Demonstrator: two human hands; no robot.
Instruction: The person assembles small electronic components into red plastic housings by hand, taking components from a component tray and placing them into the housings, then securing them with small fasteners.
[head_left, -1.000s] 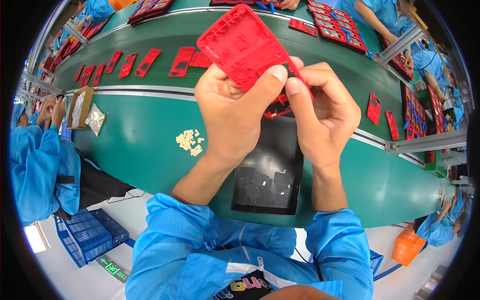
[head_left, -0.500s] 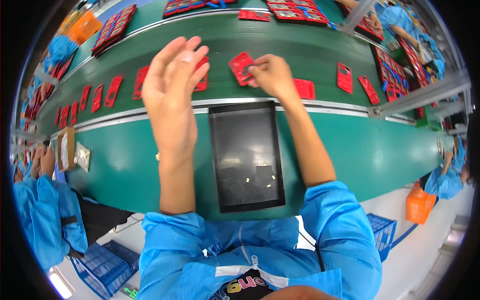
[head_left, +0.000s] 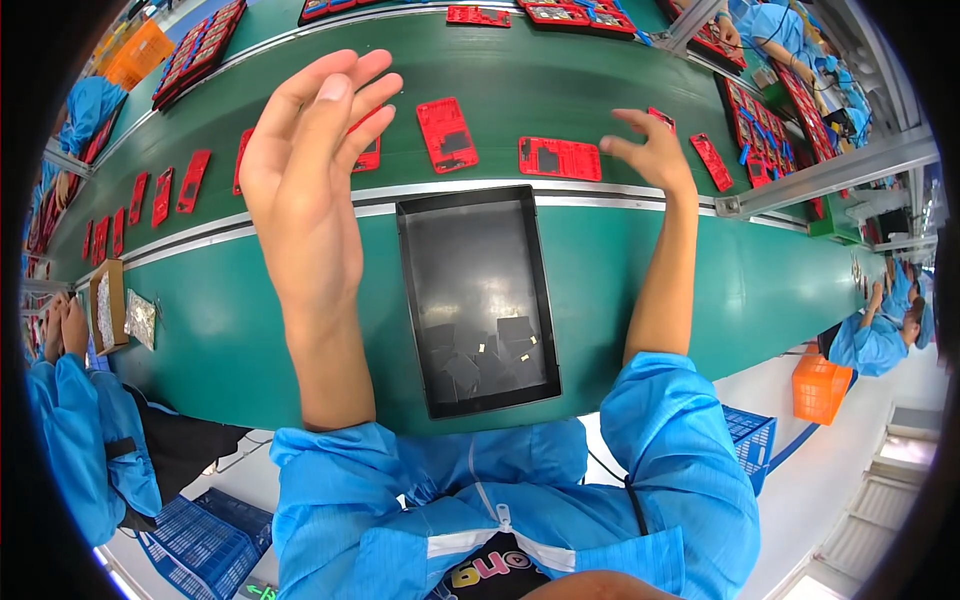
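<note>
My left hand (head_left: 315,165) is raised over the near edge of the green belt, palm turned inward, fingers apart and holding nothing. Behind its fingers a red plate (head_left: 367,158) is partly covered. My right hand (head_left: 652,152) hovers at the belt with thumb and fingers spread, just beyond the right end of a red phone-shaped plate (head_left: 575,158) lying sideways. Between the hands lies another red phone-shaped plate (head_left: 446,130) with a dark patch, touched by neither. Nearer to me, a shallow black tray (head_left: 470,270) rests on the green table, with dark flat pieces (head_left: 463,372) and tiny pale bits inside.
More red plates (head_left: 193,180) line the belt (head_left: 560,90). Red trays of parts (head_left: 200,52) stand beyond it. A metal post (head_left: 830,180) crosses at right. A cardboard box (head_left: 110,305) and a clear bag (head_left: 141,320) sit at left, near a co-worker's sleeve (head_left: 65,430).
My right hand has let go of a red plate, which now lies on the belt, and has moved right and opened. My left hand has shifted slightly left in view, still open.
</note>
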